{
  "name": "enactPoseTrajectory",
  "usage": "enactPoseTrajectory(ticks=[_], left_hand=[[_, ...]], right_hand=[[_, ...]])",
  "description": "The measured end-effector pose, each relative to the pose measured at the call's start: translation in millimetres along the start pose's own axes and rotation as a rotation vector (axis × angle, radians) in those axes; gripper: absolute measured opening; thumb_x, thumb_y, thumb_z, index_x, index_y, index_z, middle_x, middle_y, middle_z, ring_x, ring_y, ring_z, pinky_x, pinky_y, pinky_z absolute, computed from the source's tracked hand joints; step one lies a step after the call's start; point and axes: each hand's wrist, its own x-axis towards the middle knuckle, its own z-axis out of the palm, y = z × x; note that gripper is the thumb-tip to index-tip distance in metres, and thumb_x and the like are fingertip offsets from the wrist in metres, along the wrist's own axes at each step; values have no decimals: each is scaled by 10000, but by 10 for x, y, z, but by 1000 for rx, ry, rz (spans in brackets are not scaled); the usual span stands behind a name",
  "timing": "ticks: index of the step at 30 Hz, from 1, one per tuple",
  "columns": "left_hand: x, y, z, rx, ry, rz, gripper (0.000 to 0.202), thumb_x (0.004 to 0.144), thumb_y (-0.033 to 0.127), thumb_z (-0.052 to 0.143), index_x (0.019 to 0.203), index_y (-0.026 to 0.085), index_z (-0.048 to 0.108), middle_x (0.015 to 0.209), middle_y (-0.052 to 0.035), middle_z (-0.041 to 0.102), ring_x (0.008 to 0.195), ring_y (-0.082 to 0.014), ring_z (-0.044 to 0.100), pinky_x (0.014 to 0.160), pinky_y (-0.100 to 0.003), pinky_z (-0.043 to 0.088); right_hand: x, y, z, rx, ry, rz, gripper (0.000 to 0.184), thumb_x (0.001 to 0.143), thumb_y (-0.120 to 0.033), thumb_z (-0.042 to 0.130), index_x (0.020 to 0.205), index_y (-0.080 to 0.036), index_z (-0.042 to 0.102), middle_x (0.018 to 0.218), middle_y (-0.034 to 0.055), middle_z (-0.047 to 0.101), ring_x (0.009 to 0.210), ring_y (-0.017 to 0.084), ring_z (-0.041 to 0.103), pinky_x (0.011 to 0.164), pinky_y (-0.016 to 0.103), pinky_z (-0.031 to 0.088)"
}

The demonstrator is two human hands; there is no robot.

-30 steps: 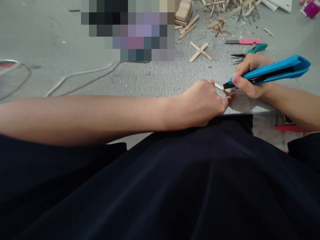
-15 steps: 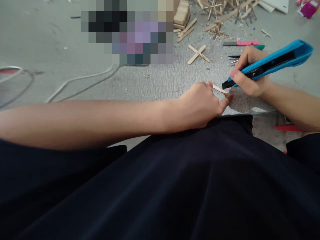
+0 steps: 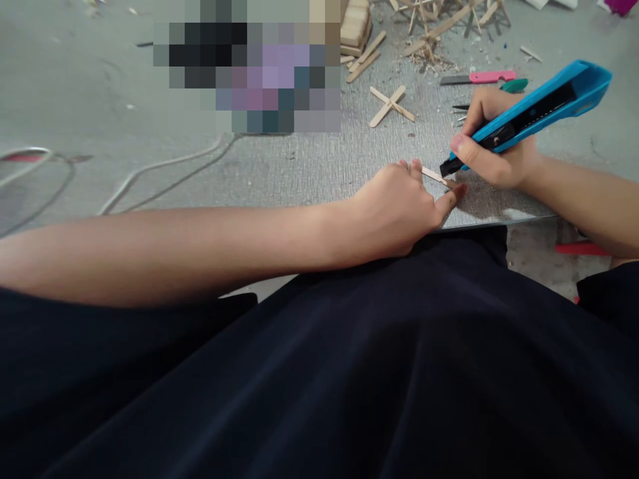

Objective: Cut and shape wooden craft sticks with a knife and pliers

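Note:
My left hand [image 3: 399,206] presses a thin wooden craft stick [image 3: 432,175] against the table near its front edge. The thumb holds one end of the stick, and the curled fingers cover the other. Wrapped round a blue utility knife [image 3: 542,103], my right hand [image 3: 499,150] tilts it with the dark blade end down at the stick. Whether the blade touches the wood I cannot tell. Behind the left hand lie two craft sticks joined in a cross [image 3: 392,106].
A pink-handled cutter [image 3: 492,77] and a green-handled tool [image 3: 514,86] lie behind my right hand. Farther back are loose sticks [image 3: 367,56], a stick bundle [image 3: 355,26], shavings [image 3: 429,58] and a stick structure [image 3: 449,20]. A pale cable [image 3: 164,159] runs across the left.
The knife's rear end has swung slightly, and its tip sits a little closer to the stick. The whole view has shifted slightly; my left hand keeps its hold.

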Motion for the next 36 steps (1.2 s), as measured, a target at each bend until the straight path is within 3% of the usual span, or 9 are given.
enactPoseTrajectory(ticks=[6, 12, 16, 19, 22, 26, 30, 34, 36], left_hand=[[5, 8, 28, -30, 39, -16, 1003, 1002, 149, 632, 1930, 214, 258, 1621, -358, 722, 1527, -564, 702, 988, -545, 615], [9, 10, -65, 55, -38, 6, 1022, 1019, 157, 646, 1937, 172, 198, 1375, -334, 840, 1517, -570, 709, 907, -487, 602], [13, 13, -82, 48, -32, 1, 1022, 1037, 157, 627, 1944, 184, 157, 1540, -373, 761, 1488, -567, 725, 910, -496, 596], [15, 12, -58, 56, -46, 3, 1012, 1045, 154, 620, 1942, 162, 151, 1554, -392, 744, 1482, -564, 731, 913, -502, 600], [15, 0, -11, 15, 7, -4, 962, 1015, 117, 613, 1918, 148, 280, 1496, -362, 784, 1473, -531, 741, 944, -505, 594], [20, -15, 1, 1, 48, 4, 949, 1009, 159, 626, 1908, 190, 324, 1383, -279, 845, 1458, -516, 745, 968, -499, 580], [19, -6, -78, 80, -42, 33, 945, 1034, 145, 584, 1920, 156, 255, 1350, -289, 847, 1450, -535, 749, 910, -454, 561], [7, 1, -82, 52, 0, 11, 961, 1015, 105, 577, 1924, 175, 271, 1304, -277, 859, 1468, -533, 732, 906, -461, 554], [10, -4, -38, 52, 11, 20, 940, 1027, 118, 560, 1922, 162, 276, 1270, -275, 862, 1462, -536, 734, 898, -471, 557]], right_hand=[[-1, 18, 3, -23, -18, 60, 739, 863, -1002, 728, 774, -321, 454, 704, 13, 504, 712, 241, 466, 740, 485, 537], [-13, -31, -28, -59, -37, -20, 629, 913, -863, 764, 768, -315, 492, 709, 1, 562, 639, 233, 500, 679, 466, 499], [-39, -102, -64, -119, -72, -18, 579, 943, -803, 724, 778, -305, 477, 728, -8, 635, 640, 228, 556, 669, 441, 494], [-46, -177, -81, -179, -122, -40, 476, 983, -703, 679, 818, -304, 480, 746, -8, 671, 643, 233, 584, 652, 429, 450], [16, -217, -65, -222, -242, 2, 488, 1004, -735, 669, 848, -307, 494, 770, -2, 677, 676, 234, 609, 669, 428, 485], [200, -137, 10, -43, -317, 28, 636, 958, -821, 768, 780, -309, 436, 725, -5, 576, 719, 204, 567, 724, 403, 549], [284, 12, 108, 52, -225, 57, 672, 919, -863, 800, 757, -311, 453, 692, -25, 488, 711, 199, 472, 759, 416, 557], [149, 106, 147, 96, -22, 83, 679, 903, -938, 725, 766, -317, 486, 708, -13, 538, 690, 216, 481, 738, 437, 567], [55, 87, 91, 45, -24, 59, 687, 889, -957, 720, 767, -313, 516, 710, -4, 571, 691, 211, 525, 738, 426, 569]])
